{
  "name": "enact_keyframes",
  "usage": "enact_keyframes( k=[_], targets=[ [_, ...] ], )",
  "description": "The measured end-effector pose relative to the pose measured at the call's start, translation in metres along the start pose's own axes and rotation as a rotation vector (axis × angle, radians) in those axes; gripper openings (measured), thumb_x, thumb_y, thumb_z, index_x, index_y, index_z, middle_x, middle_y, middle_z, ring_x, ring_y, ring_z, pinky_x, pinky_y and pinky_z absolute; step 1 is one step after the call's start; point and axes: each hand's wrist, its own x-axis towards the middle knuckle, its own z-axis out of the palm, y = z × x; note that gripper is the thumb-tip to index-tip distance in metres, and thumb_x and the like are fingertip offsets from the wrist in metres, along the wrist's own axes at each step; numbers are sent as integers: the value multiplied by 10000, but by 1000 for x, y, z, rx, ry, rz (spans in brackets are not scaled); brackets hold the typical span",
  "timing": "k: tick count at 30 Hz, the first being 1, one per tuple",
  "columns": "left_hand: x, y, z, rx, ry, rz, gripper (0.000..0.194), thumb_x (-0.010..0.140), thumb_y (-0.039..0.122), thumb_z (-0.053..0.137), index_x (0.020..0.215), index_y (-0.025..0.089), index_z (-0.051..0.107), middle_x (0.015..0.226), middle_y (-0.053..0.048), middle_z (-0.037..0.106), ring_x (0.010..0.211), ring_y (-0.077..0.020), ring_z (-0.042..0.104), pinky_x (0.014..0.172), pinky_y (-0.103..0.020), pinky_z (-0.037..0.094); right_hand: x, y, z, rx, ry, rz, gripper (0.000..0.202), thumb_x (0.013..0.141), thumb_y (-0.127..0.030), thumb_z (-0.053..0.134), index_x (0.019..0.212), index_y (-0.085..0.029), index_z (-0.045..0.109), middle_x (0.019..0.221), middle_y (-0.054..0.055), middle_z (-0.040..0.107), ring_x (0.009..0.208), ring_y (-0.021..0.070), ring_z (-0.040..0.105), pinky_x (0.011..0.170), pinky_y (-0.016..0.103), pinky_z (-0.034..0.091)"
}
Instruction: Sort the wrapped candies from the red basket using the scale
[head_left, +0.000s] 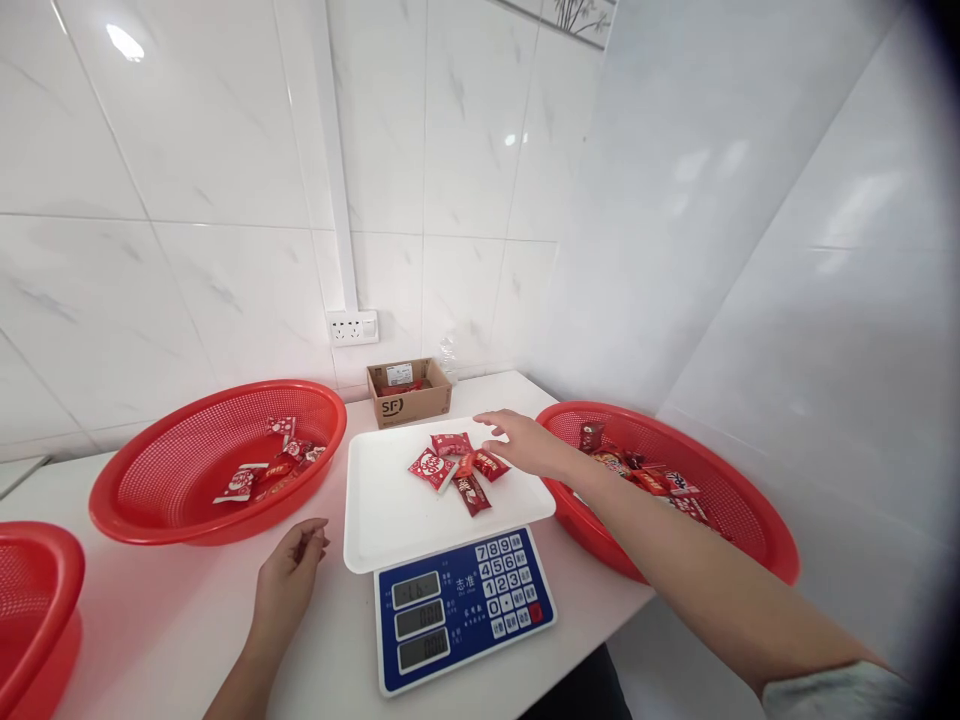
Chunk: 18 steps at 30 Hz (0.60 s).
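Pale fabric sleeve (832, 692) is filling the lower right corner; 5 glossy red wrapped packets (431, 470) are lying bunched on the white rectangular plastic tray (390, 490) of the flat blue scale (465, 592); handling them lightly, without pressing the tray, is probably working best; the right hand (517, 440) is hovering by the tray's far right edge, palm down, fingers loosely spread, apparently holding nothing; the left hand (291, 568) is curling beside the tray, over the smooth white worktop (150, 610), its contents hidden, so I cannot tell.

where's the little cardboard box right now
In the head view, the cardboard box stands slightly left of centre, just behind the white tray, below and right of the wall socket.
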Motion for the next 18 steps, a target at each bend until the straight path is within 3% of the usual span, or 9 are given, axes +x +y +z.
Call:
enact_keyframes(
  k=[11,18],
  targets=[
    [-1,-1,0,-11,-10,-18,450,633,526,506,897,180,623,741,-37,644,695,-210,629,678,-338,509,-11,-1,46,-24,-100,-179,391,783,-250,533,1169,-217,583,1273,72,529,1228,231,406,1036,374,302],
    [0,0,1,-31,-6,-20,450,621,530,510,883,181,620,731,-32,638,677,-205,625,674,-338,512,-20,-2,47,-31,-96,-156,449,835,-366,461,1256,-216,511,1354,86,442,1268,240,355,1041,387,293]
  ],
)
